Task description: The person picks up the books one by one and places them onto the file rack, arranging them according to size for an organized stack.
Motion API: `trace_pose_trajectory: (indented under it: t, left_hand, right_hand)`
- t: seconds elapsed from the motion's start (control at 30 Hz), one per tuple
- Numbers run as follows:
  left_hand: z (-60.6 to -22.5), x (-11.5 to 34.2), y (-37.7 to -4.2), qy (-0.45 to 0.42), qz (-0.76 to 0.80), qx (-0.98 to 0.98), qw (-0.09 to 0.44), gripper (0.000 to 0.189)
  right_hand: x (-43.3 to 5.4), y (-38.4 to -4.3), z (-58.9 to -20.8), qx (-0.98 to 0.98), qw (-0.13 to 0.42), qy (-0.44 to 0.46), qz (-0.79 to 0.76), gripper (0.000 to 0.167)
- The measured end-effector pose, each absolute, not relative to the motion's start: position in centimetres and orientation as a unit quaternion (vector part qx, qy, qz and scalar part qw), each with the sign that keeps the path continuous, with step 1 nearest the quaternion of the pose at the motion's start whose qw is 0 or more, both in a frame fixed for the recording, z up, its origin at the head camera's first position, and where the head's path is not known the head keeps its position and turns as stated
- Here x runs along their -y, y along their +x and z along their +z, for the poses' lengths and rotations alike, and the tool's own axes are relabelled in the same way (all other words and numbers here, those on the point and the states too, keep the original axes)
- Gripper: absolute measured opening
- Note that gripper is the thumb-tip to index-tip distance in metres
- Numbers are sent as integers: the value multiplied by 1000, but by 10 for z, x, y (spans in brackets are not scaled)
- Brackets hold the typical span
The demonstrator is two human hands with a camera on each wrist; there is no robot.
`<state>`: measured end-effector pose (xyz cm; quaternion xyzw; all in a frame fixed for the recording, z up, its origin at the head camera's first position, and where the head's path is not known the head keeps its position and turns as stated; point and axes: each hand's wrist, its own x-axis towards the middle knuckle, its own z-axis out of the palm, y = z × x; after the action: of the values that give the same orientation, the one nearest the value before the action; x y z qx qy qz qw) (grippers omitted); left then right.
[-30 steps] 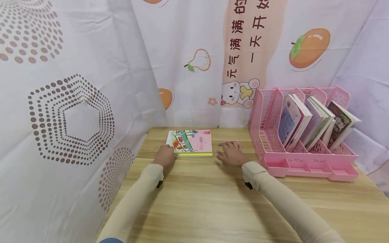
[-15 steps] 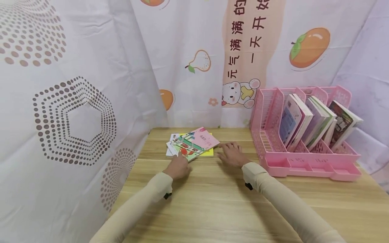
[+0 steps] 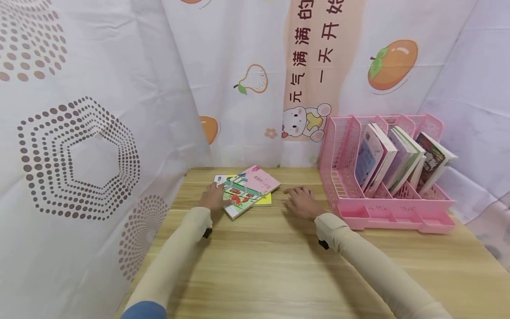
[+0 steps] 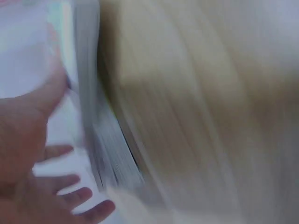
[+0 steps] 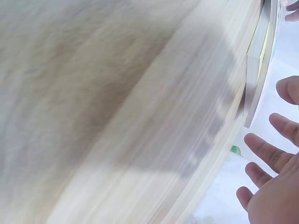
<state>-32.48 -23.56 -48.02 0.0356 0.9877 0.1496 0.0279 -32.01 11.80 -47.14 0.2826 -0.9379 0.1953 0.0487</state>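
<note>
A pink and green picture book (image 3: 255,184) lies turned at an angle across a yellow-covered book (image 3: 264,199), whose white part (image 3: 219,178) shows at the left. My left hand (image 3: 213,198) is at the left edge of these books. In the left wrist view, which is blurred, the thumb of the left hand (image 4: 32,140) lies by the top book's edge (image 4: 86,70) and the other fingers are spread. My right hand (image 3: 303,201) rests on the table to the right of the books, apart from them. Its fingers (image 5: 266,151) are spread and hold nothing in the right wrist view.
A pink desk organizer (image 3: 392,208) stands on the wooden table (image 3: 259,266) at the right. Several books (image 3: 398,159) lean in its slots. Patterned curtains (image 3: 235,44) hang behind the table and along its left side.
The pink and green book has turned from lying squarely on the yellow book to an angle. My left hand moved right and nearer, then back left. The right hand has hardly moved.
</note>
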Motion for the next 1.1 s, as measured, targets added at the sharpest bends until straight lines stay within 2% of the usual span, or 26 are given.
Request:
trace_pose_trajectory:
  t: [0.13, 0.23, 0.3, 0.4, 0.5, 0.6, 0.73, 0.83, 0.93, 1.1]
  left_hand:
    - [-478, 248, -328, 31, 137, -986, 86, 109]
    - [-476, 251, -328, 30, 117, -989, 85, 123]
    - [-475, 251, -327, 36, 91, -993, 72, 125]
    - [-470, 248, -323, 52, 88, -993, 57, 109]
    - [-470, 241, -317, 71, 120, -988, 66, 86]
    - [-473, 230, -307, 97, 169, -976, 99, 67]
    - [-478, 217, -295, 104, 195, -964, 149, 49]
    - [-481, 215, -291, 95, 199, -964, 147, 43]
    - [-482, 217, -291, 92, 201, -966, 131, 42]
    - [-486, 221, -294, 96, 215, -960, 153, 46]
  right_hand:
    - [-116, -320, -471, 935, 57, 288, 197, 41]
    - [-114, -319, -468, 934, 56, 292, 199, 39]
    - [-111, -318, -465, 933, 52, 296, 199, 35]
    - [-106, -318, -461, 933, 35, 300, 197, 29]
    - [-100, -315, -462, 936, 5, 295, 191, 25]
    - [-94, -311, -465, 939, -26, 280, 199, 24]
    - [-85, -306, -472, 925, -107, 230, 284, 27]
    - [-80, -305, -473, 892, -177, 148, 389, 31]
    - [-77, -303, -472, 856, -209, 75, 466, 31]
    - [-77, -299, -474, 789, -269, 29, 551, 22]
